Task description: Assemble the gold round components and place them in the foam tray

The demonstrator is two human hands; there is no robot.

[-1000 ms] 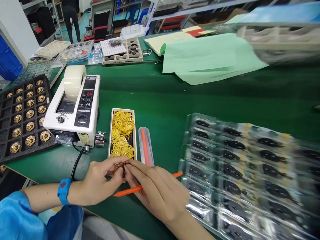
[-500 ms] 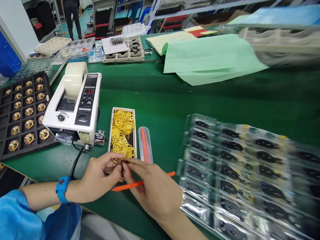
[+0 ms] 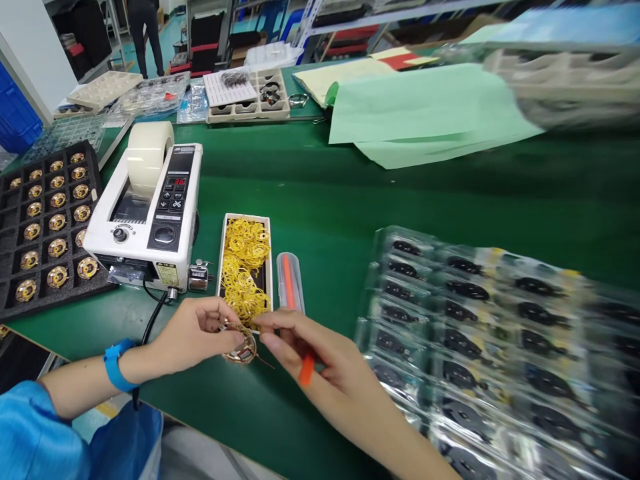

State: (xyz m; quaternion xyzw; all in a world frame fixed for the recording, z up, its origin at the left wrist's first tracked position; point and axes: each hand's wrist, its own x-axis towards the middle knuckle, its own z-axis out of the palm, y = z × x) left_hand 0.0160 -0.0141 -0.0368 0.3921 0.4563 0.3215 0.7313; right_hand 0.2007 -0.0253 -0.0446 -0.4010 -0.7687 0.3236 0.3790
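Observation:
My left hand (image 3: 193,337), wearing a blue wrist strap (image 3: 118,365), pinches a small round gold-rimmed part (image 3: 241,350) between thumb and fingers. A thin wire-like strand sticks out from the part to the right. My right hand (image 3: 320,363) is closed around an orange stick-like tool (image 3: 307,369), mostly hidden by the fingers. Its thumb and forefinger meet at the part's upper right edge; a small pale tip shows there. Just beyond both hands stands a narrow white box (image 3: 271,267) of yellow rings (image 3: 246,247).
A white tape dispenser (image 3: 145,220) stands left of the box. Further left is a black foam tray (image 3: 43,243) of round gold parts. A clear case (image 3: 291,283) lies right of the box. Clear blister trays (image 3: 425,320) with black parts cover the right; green sheets (image 3: 415,110) lie behind.
The round part has tilted into view below my left fingers. My right hand has moved slightly right and turned, and the orange tool now points along the hand instead of crossing it.

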